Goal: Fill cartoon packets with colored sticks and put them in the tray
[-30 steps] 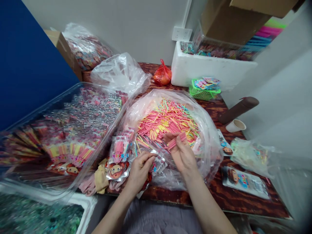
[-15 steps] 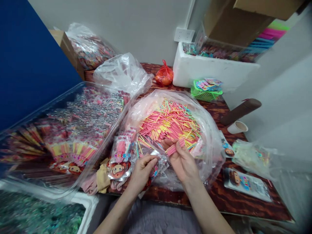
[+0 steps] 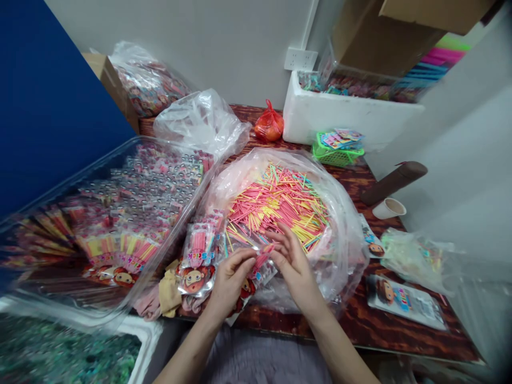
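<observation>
My left hand (image 3: 230,280) is closed on a small clear printed packet (image 3: 262,269) at the near edge of the table. My right hand (image 3: 292,261) pinches a small bunch of pink sticks (image 3: 264,256), with their tips at the packet's mouth. Both hands meet in front of a big clear bag (image 3: 344,213) spread open around a heap of pink, yellow and green sticks (image 3: 280,202). A stack of filled packets with a cartoon face (image 3: 196,256) lies just left of my left hand.
A large clear bin (image 3: 60,184) of filled packets fills the left side. Behind stand a white foam box (image 3: 344,114), a green basket (image 3: 338,152), an orange bag (image 3: 269,126) and a crumpled clear bag (image 3: 198,120). A brown tube (image 3: 394,181), paper cup (image 3: 389,208) and empty packets (image 3: 404,298) lie at right.
My right hand carried the bunch of pink sticks down and left from over the heap to the packet in my left hand. The left hand shifted slightly.
</observation>
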A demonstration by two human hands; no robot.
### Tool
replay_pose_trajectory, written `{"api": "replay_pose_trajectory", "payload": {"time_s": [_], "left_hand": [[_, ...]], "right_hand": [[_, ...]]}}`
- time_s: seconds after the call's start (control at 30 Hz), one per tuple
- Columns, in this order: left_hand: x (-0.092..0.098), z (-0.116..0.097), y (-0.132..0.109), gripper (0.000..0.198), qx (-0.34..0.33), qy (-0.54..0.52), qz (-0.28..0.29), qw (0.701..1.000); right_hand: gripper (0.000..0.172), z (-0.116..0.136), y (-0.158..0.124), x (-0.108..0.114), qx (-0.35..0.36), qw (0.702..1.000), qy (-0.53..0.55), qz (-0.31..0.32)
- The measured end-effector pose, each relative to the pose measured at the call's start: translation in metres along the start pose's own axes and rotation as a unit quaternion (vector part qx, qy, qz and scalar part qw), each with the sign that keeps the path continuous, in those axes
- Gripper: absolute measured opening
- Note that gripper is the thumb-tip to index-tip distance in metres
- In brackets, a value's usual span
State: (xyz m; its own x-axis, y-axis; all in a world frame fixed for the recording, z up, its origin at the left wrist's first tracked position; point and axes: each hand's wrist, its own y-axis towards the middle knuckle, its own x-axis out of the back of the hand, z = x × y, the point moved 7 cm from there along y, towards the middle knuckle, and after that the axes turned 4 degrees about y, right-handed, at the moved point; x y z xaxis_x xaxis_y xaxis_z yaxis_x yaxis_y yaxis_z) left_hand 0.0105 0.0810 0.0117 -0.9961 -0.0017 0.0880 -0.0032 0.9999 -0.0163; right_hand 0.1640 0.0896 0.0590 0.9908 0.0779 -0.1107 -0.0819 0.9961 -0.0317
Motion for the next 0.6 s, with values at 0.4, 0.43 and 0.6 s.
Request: {"api": "replay_pose_trajectory", "payload": {"time_s": [0.4,0.43,0.6], "left_hand": [[0.007,0.001,-0.003,0.025,0.047,-0.003,0.122,0.991],[0.009,0.003,-0.004,0.019,0.055,0.013,0.131,0.990],[0.024,-0.004,-0.004,0.019,0.061,0.034,0.065,0.995]], "right_hand": [[0.017,0.023,-0.008,-0.032,0.152,0.976,-0.138,0.067],[0.017,0.020,-0.007,-0.030,0.137,0.981,-0.110,0.082],[0.011,-0.014,0.011,0.035,0.077,0.961,-0.257,-0.068]]}}
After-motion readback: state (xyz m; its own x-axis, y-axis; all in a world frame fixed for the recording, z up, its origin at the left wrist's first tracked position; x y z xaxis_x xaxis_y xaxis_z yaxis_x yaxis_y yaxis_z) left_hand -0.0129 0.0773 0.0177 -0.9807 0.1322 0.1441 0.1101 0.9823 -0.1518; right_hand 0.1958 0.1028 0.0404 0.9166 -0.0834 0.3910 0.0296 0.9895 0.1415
